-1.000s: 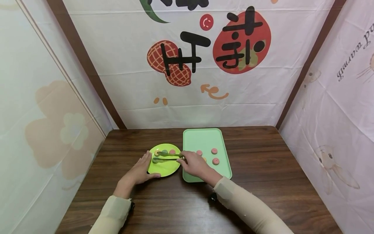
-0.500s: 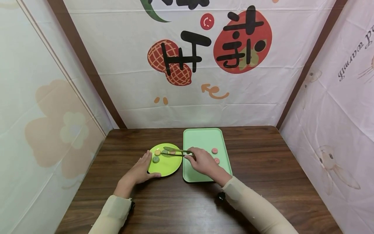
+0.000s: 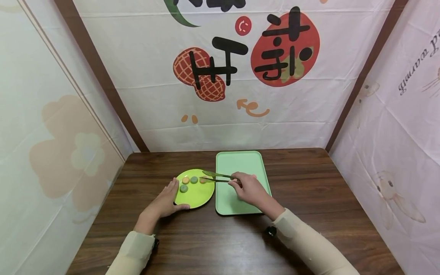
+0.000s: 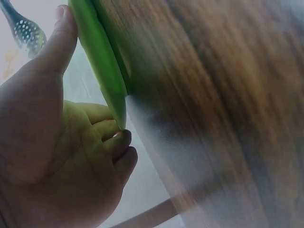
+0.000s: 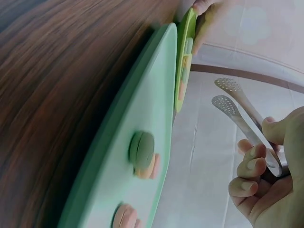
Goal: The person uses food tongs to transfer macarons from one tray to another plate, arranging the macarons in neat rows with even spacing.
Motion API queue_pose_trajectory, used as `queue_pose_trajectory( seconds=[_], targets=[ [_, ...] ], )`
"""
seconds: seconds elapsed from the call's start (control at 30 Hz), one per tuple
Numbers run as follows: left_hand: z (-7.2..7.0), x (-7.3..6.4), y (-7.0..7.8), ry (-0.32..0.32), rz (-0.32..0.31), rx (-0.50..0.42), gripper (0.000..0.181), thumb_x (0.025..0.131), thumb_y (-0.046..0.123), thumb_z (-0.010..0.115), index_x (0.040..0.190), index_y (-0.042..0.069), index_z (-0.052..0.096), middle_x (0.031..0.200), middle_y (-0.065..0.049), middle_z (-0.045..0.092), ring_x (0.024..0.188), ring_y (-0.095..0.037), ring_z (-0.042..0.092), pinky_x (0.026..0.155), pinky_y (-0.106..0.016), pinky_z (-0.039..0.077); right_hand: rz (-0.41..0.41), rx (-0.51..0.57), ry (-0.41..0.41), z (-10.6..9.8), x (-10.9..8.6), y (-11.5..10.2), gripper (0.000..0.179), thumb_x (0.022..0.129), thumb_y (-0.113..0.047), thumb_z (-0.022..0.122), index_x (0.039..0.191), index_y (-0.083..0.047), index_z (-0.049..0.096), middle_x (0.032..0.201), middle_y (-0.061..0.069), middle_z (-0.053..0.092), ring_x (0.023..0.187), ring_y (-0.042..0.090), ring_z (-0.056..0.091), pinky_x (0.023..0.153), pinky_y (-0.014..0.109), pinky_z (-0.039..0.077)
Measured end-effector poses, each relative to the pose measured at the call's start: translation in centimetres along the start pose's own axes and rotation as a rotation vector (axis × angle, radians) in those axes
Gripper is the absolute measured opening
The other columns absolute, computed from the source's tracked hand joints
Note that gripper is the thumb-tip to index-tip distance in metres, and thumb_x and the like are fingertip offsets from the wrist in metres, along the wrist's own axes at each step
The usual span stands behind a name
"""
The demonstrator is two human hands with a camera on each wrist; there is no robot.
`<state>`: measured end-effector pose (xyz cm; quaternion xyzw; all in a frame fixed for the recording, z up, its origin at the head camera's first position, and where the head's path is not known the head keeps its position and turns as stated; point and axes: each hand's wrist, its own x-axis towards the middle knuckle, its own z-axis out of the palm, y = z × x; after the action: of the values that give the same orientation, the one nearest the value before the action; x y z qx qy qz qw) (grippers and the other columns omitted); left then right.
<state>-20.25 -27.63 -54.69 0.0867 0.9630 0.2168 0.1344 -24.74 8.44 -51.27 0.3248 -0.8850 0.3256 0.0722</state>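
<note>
My left hand (image 3: 166, 199) rests against the left rim of a lime-green plate (image 3: 194, 198), fingers extended and thumb along the near edge. On the plate sit several macarons: a yellow one (image 3: 186, 180), a green one (image 3: 194, 180), another green one (image 3: 183, 188) and a pink one (image 3: 203, 179), partly covered by tongs. My right hand (image 3: 250, 190) grips the metal tongs (image 5: 247, 111), whose perforated tips are apart with nothing between them. In the head view the tongs overlap the plate's right side and the tray.
A mint-green tray (image 3: 237, 162) stands right beside the plate. It bears a green macaron (image 5: 142, 149), a yellow one (image 5: 144, 172) and pink ones (image 5: 125, 217), mostly hidden under my right hand in the head view. The brown wooden table (image 3: 192, 244) meets a printed cloth wall (image 3: 165, 133).
My right hand has moved right with the tongs, from over the plate's left side to over the tray. The tongs have come away from the green macaron on the plate. My left hand stays put.
</note>
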Motion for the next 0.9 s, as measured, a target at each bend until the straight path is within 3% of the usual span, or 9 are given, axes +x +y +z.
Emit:
queue_pose_trajectory(
  seconds=[0.43, 0.73, 0.9],
  targets=[
    [0.0, 0.0, -0.1, 0.006, -0.006, -0.002, 0.127, 0.092, 0.069, 0.074, 0.167, -0.011, 0.009, 0.176, -0.030, 0.000, 0.163, -0.047, 0.007, 0.131, -0.063, 0.015, 0.008, -0.081, 0.051, -2.2, -1.7, 2.6, 0.025, 0.107, -0.024, 0.071, 0.123, -0.006, 0.074, 0.090, -0.002, 0.072, 0.065, 0.002, 0.054, 0.060, 0.028, 0.051],
    [0.1, -0.1, 0.0, 0.011, 0.008, 0.000, 0.126, 0.092, 0.066, 0.075, 0.166, -0.013, 0.011, 0.175, -0.032, 0.003, 0.163, -0.048, 0.009, 0.131, -0.062, 0.016, 0.034, -0.043, 0.009, -3.6, -2.7, 4.1, 0.022, 0.108, -0.026, 0.069, 0.121, -0.009, 0.074, 0.094, -0.004, 0.074, 0.075, 0.005, 0.066, 0.068, 0.034, 0.059],
    [0.0, -0.1, 0.0, 0.016, 0.009, -0.001, 0.124, 0.093, 0.064, 0.076, 0.167, -0.012, 0.010, 0.176, -0.032, 0.003, 0.163, -0.047, 0.009, 0.131, -0.062, 0.016, 0.052, -0.043, -0.001, -4.2, -3.2, 5.0, 0.016, 0.108, -0.024, 0.070, 0.117, -0.011, 0.075, 0.093, -0.005, 0.072, 0.073, 0.006, 0.062, 0.066, 0.033, 0.056]
  ],
)
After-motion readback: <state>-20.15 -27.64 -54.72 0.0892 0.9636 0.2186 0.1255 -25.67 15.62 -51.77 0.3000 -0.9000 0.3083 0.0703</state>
